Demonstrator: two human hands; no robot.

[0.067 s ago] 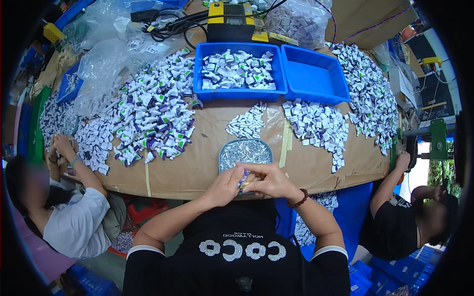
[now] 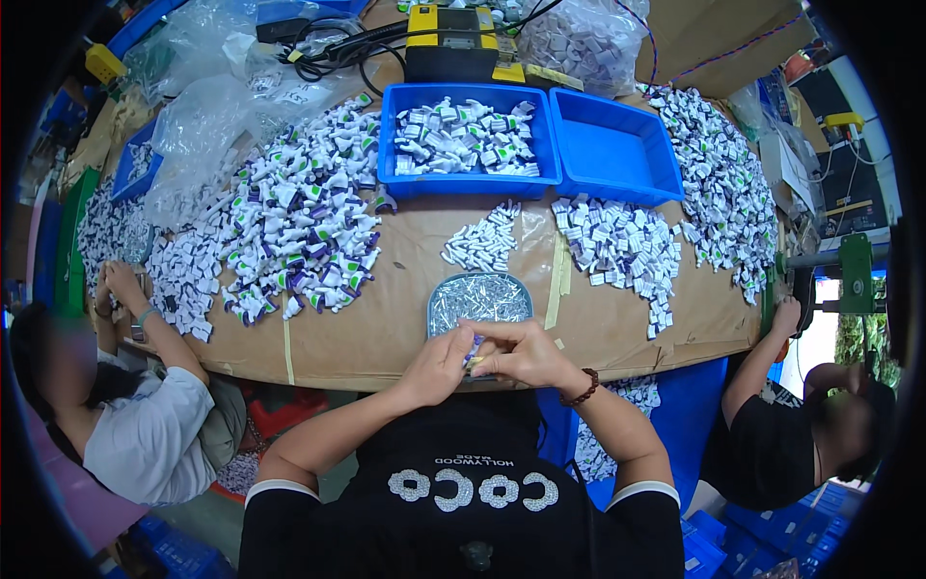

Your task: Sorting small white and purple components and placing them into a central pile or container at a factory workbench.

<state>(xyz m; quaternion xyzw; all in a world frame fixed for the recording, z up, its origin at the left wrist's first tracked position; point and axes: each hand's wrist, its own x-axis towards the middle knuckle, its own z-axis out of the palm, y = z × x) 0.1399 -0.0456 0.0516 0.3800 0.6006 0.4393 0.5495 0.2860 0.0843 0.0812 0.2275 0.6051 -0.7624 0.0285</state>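
Just over the near edge of the table, my left hand (image 2: 437,368) and my right hand (image 2: 531,355) meet. Their fingers are closed around a small purple plastic piece (image 2: 476,347), which has something yellowish by it; most of it is hidden by the fingers. Directly beyond my hands sits a small grey-green tray (image 2: 530,307) filled with shiny metal pins (image 2: 477,298). Farther back lies a little heap of slim white plastic parts (image 2: 482,239). White, purple and green toy bodies (image 2: 309,217) are piled to the left, and white-and-purple blocks (image 2: 622,246) to the right.
Behind the heaps stand a blue bin (image 2: 470,187) holding toy parts and a second blue bin (image 2: 617,157). A yellow-and-black device (image 2: 450,43) with cables is at the back. One co-worker (image 2: 154,425) sits at the left, another (image 2: 781,439) at the right.
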